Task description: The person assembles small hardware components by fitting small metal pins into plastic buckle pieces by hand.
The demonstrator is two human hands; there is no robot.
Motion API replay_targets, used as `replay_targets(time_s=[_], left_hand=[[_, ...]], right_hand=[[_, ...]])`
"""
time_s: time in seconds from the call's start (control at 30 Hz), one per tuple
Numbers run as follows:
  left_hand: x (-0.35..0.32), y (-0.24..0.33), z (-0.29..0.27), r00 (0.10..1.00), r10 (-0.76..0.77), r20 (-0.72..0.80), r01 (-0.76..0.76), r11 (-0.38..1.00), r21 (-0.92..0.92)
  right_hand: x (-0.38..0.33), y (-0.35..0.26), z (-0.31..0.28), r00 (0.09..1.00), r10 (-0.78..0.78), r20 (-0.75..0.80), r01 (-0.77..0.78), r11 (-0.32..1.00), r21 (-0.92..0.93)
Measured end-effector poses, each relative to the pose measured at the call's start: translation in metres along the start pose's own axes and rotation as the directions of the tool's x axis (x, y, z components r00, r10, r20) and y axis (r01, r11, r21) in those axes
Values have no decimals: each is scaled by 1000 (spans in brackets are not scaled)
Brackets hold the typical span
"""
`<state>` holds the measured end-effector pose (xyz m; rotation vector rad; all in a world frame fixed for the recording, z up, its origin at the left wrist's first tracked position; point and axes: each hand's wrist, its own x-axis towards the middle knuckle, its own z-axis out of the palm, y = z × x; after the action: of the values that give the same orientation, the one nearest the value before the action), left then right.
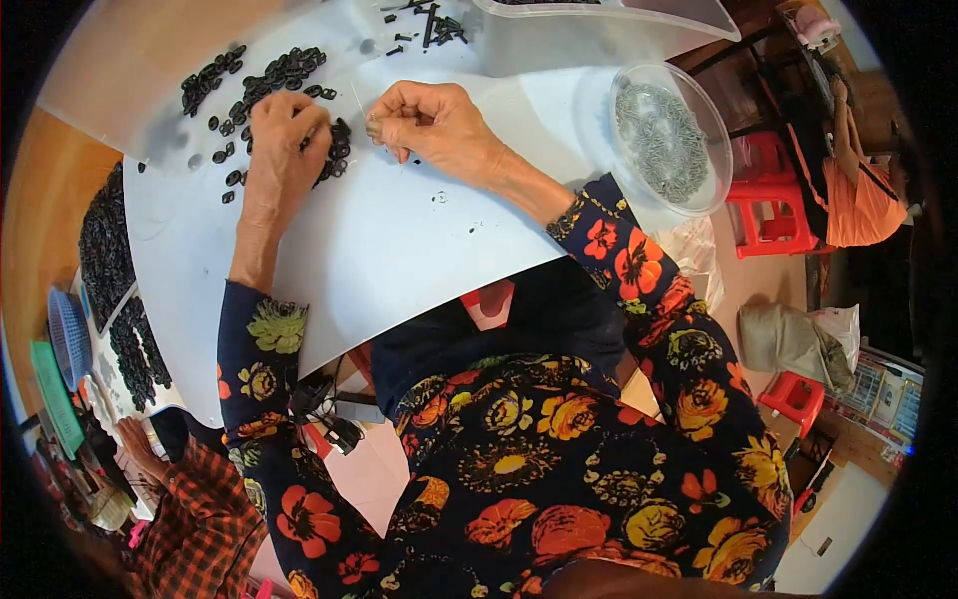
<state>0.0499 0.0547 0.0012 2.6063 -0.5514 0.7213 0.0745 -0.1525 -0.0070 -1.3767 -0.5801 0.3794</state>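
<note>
The pile of black ring-like pieces [284, 75] lies on the white counter [419, 250], with loose pieces scattered along its near side. The left hand [287, 135] is at the near edge of the pile, fingers curled down; a dark bit shows by the fingertips, but I cannot tell whether its grip has taken a piece or only rests among them. The right hand [424, 122] is just right of the pile, its grip pinched together, thumb against finger; anything between them is too small to make out. Farther right and beyond the pile lie short black rods [447, 30], and well to its right stands a round clear tub [720, 135] of small grey metal pieces [659, 140]. The step in hand looks like picking up single pieces for fingertip handling; the next move seems to call for a light, precise pinch that leaves neighbouring pieces undisturbed.
</note>
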Motion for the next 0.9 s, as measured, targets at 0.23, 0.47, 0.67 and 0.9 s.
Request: replay_targets(time_s=[0.23,0.47,0.67,0.9], left_hand=[[6,10,-6,994,-103,-31,91,961,-261],[21,12,8,997,35,71,-22,985,-173],[27,14,19,974,-3,228,27,994,-104],[15,28,14,998,49,44,-45,995,-88]], right_hand=[[-2,-3,-3,1000,-13,-3,13,999,36],[0,0,-12,987,6,-161,20,987,161],[2,2,-13,984,-20,-179,53,982,182],[2,-3,-14,990,19,-139,5,985,175]])
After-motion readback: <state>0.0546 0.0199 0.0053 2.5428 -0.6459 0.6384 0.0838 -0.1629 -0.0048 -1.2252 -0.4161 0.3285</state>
